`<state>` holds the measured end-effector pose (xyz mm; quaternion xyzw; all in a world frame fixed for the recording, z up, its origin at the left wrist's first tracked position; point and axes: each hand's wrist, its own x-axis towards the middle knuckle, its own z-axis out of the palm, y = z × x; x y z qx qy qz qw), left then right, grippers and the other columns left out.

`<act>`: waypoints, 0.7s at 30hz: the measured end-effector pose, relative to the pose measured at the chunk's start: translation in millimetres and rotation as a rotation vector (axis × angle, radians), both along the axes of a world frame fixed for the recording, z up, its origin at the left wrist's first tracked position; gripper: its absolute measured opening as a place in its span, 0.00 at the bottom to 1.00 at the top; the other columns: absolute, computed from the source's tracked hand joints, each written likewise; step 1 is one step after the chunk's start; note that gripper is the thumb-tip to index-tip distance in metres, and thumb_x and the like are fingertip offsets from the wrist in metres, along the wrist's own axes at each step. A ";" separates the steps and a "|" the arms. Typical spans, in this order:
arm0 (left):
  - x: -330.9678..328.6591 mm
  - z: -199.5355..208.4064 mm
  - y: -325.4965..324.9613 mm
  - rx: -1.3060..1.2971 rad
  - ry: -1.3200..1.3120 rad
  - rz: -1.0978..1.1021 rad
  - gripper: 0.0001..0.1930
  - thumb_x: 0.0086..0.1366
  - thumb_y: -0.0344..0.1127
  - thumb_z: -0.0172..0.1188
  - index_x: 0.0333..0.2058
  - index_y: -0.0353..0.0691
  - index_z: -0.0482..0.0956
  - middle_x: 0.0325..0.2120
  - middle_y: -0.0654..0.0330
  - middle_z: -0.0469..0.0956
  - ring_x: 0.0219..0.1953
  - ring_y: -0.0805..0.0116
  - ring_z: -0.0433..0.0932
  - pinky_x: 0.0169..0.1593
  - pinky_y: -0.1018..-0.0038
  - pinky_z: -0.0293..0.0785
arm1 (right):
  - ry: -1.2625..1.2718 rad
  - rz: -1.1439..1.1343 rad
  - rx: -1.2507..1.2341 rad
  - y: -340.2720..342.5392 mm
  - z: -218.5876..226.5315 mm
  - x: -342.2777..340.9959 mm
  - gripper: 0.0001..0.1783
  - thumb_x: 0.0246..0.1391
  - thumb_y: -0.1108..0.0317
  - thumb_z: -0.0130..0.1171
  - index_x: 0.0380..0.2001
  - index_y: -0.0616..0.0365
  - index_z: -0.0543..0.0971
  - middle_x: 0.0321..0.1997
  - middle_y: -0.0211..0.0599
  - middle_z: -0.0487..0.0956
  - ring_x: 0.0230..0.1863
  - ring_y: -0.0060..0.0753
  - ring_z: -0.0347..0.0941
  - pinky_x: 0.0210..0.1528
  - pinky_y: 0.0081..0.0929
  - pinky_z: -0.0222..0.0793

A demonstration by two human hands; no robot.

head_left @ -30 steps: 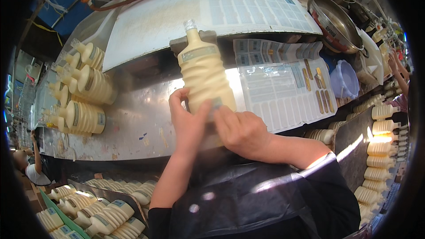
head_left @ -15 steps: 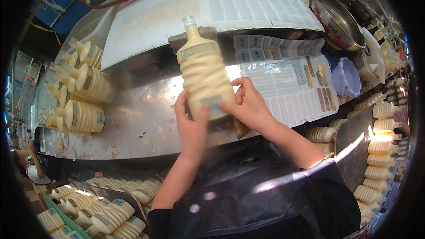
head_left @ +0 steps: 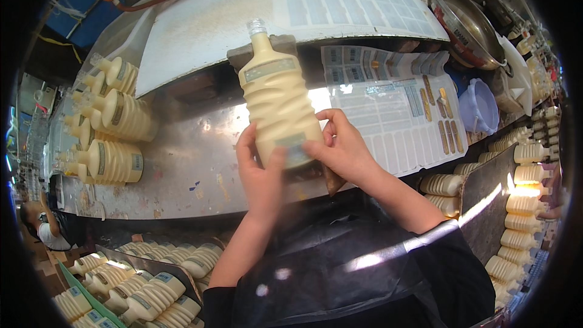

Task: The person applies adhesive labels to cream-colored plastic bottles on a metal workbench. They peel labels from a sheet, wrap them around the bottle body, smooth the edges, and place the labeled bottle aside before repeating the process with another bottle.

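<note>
A cream-coloured bottle (head_left: 280,100) with wavy ridges and a clear threaded neck lies with its neck pointing away from me, resting on a dark block (head_left: 234,56). My left hand (head_left: 262,167) grips the lower left side of the bottle, its thumb on the face near a small bluish label (head_left: 293,147). On the lower right, my right hand (head_left: 340,146) holds the bottle too, thumb pressed at that label's edge and fingers curled at the side. A second, greyish label (head_left: 269,68) crosses the bottle's shoulder.
Several similar bottles (head_left: 115,161) lie stacked at left on the metal table (head_left: 182,176). Label sheets (head_left: 388,121) spread at right beside a lavender bucket (head_left: 477,107) and a metal pan (head_left: 464,24). Crates of bottles (head_left: 146,297) sit below left; more bottles line the right. A person (head_left: 48,228) is far left.
The bottle and both hands stay nearly in place. My left thumb is still smeared by motion over the label area. The view has shifted slightly.
</note>
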<state>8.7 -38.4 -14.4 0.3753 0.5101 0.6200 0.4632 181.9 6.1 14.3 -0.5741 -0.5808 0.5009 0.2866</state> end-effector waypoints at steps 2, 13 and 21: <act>-1.5 -2.9 0.2 0.005 0.032 0.001 0.33 0.67 0.31 0.66 0.68 0.38 0.62 0.59 0.56 0.70 0.60 0.66 0.69 0.66 0.67 0.64 | -0.025 0.001 -0.002 0.2 0.6 -1.2 0.39 0.50 0.50 0.71 0.56 0.64 0.68 0.35 0.45 0.80 0.37 0.41 0.80 0.43 0.36 0.75; -6.4 -5.8 1.2 0.018 -0.075 -0.025 0.35 0.66 0.28 0.63 0.69 0.36 0.59 0.62 0.52 0.67 0.64 0.62 0.67 0.67 0.65 0.63 | -0.018 0.016 0.010 5.6 -5.2 3.9 0.39 0.50 0.50 0.72 0.57 0.64 0.69 0.33 0.43 0.80 0.36 0.40 0.79 0.42 0.36 0.75; -4.0 -1.0 -3.1 0.025 0.036 -0.067 0.37 0.64 0.26 0.62 0.70 0.36 0.57 0.63 0.50 0.64 0.65 0.59 0.66 0.67 0.63 0.65 | -0.074 0.016 0.015 1.9 2.0 -0.4 0.39 0.51 0.50 0.72 0.57 0.64 0.68 0.32 0.42 0.80 0.35 0.40 0.79 0.41 0.36 0.75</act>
